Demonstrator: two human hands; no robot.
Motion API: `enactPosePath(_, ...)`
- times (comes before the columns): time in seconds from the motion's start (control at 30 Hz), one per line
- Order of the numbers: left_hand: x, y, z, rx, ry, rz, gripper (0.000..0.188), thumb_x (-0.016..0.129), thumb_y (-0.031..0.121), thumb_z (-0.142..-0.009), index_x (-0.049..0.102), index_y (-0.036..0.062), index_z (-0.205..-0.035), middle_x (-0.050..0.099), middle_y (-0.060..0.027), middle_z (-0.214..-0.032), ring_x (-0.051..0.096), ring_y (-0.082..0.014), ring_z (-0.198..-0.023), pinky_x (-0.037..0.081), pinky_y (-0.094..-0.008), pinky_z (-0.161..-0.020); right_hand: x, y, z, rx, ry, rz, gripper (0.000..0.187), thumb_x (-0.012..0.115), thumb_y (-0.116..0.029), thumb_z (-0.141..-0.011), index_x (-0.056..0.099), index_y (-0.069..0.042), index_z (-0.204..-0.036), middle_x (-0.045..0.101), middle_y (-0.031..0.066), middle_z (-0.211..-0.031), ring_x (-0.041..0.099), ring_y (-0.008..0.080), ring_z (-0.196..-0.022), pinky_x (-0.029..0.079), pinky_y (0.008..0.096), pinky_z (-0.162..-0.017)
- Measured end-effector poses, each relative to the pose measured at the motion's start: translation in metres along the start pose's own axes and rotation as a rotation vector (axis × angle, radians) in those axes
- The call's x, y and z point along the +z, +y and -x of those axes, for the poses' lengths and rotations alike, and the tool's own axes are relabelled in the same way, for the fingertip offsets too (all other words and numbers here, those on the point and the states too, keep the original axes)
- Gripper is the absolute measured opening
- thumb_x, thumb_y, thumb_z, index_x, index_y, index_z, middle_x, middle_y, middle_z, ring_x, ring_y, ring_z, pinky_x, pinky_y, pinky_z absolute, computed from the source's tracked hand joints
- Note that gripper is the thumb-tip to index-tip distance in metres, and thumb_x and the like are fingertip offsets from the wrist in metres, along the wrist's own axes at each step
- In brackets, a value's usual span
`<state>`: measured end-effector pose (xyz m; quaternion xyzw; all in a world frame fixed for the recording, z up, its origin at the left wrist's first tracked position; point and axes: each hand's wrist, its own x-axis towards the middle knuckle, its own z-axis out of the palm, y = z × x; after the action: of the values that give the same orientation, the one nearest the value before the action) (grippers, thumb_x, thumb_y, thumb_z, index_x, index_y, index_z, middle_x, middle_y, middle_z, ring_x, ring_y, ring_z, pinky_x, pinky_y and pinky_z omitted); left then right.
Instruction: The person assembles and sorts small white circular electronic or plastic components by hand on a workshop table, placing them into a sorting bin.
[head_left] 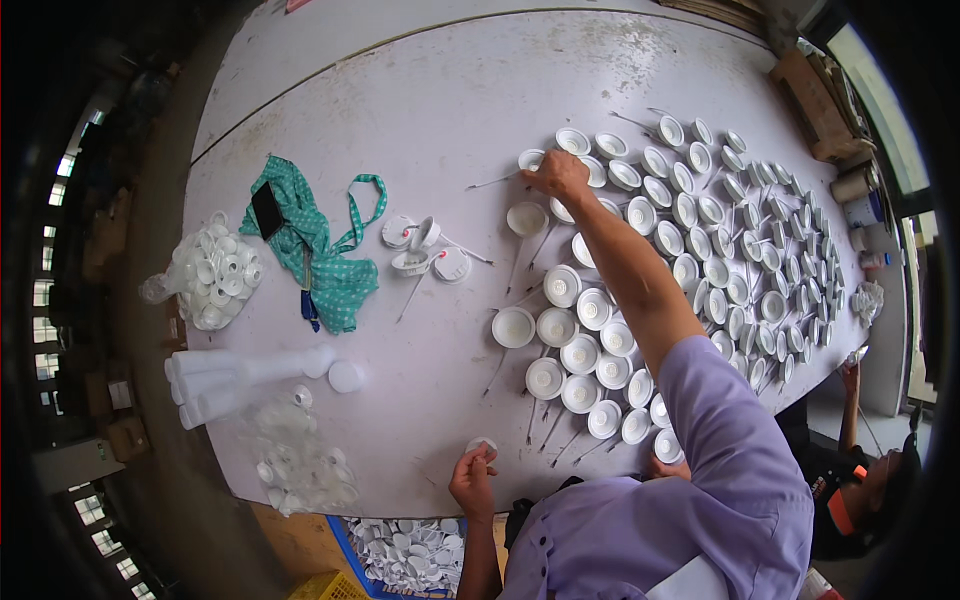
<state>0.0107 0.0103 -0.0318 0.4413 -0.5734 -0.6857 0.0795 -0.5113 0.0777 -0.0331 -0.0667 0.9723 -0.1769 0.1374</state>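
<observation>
Reaching far across the table, my right hand (pixel 560 174) has its fingers closed at a white round lamp fitting (pixel 530 159). From that fitting a thin lead points left. My left hand (pixel 473 482), low near the table's front edge, pinches a small white disc (pixel 482 446). Many cup-shaped white lamp fittings (pixel 580 353) with thin leads stand in rows under and right of my right arm. One shallow white fitting (pixel 526 219) sits just below my right hand. A few fittings with red-marked parts (pixel 428 250) lie in a small group left of centre.
A green dotted cloth (pixel 335 275) with a black phone (pixel 267 209) lies at left. Around it are bags of white rings (pixel 215 275), a clear bag of white parts (pixel 300 470) and stacked white discs (pixel 250 372). A blue crate (pixel 350 550) stands below the edge. Another person (pixel 865 490) is at right.
</observation>
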Motion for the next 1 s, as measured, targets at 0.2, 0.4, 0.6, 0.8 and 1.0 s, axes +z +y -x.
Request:
enactPosePath(0.2,0.010,0.010,0.005,0.018,-0.052,-0.032,0.022,0.048,0.009,-0.094,0.059,-0.0059,-0.106,0.064,-0.0170,-0.110,0.066,-0.0226,-0.090,0.051,-0.0257,-0.063,0.003,-0.002,0.001,-0.039,-0.004,0.122,0.059,0.069,-0.055,-0.069,0.069,-0.003,-0.096,0.067,0.0140,-0.099,0.064,0.0289,-0.095,0.051,0.0382,-0.079)
enactPosePath(0.4,0.005,0.014,0.005,0.122,-0.087,-0.061,0.021,0.048,0.007,-0.094,0.059,-0.0044,-0.107,0.064,-0.0153,-0.111,0.066,-0.0202,-0.092,0.050,-0.0253,-0.066,0.011,-0.025,0.061,-0.346,0.160,-0.057,0.054,0.067,-0.047,-0.076,0.062,-0.007,-0.113,0.063,0.0128,-0.104,0.062,0.0298,-0.095,0.051,0.0393,-0.079)
enactPosePath(0.6,0.005,0.009,0.014,0.175,-0.156,-0.057,0.021,0.049,0.007,-0.094,0.060,-0.0048,-0.107,0.065,-0.0151,-0.109,0.066,-0.0197,-0.092,0.049,-0.0248,-0.066,0.082,-0.085,0.133,-0.514,-0.138,-0.179,0.054,0.064,-0.033,-0.080,0.050,-0.016,-0.129,0.062,0.0115,-0.107,0.061,0.0299,-0.097,0.050,0.0410,-0.082)
enactPosePath(0.8,-0.017,0.007,0.043,0.121,-0.045,-0.069,0.022,0.048,0.007,-0.093,0.058,-0.0073,-0.107,0.064,-0.0173,-0.111,0.065,-0.0207,-0.090,0.050,-0.0257,-0.066,0.102,-0.110,0.148,-0.396,-0.039,-0.264,0.040,0.060,-0.022,-0.080,0.056,-0.011,-0.118,0.062,0.0144,-0.102,0.061,0.0313,-0.097,0.050,0.0419,-0.081)
enactPosePath(1.0,-0.033,0.002,0.057,0.218,-0.096,-0.149,0.022,0.046,0.007,-0.094,0.056,-0.0076,-0.107,0.063,-0.0200,-0.113,0.065,-0.0205,-0.088,0.050,-0.0257,-0.065,0.062,-0.061,0.275,-0.550,0.180,-0.721,0.032,0.061,-0.017,-0.081,0.058,-0.007,-0.111,0.061,0.0134,-0.089,0.060,0.0325,-0.082,0.048,0.0417,-0.069)
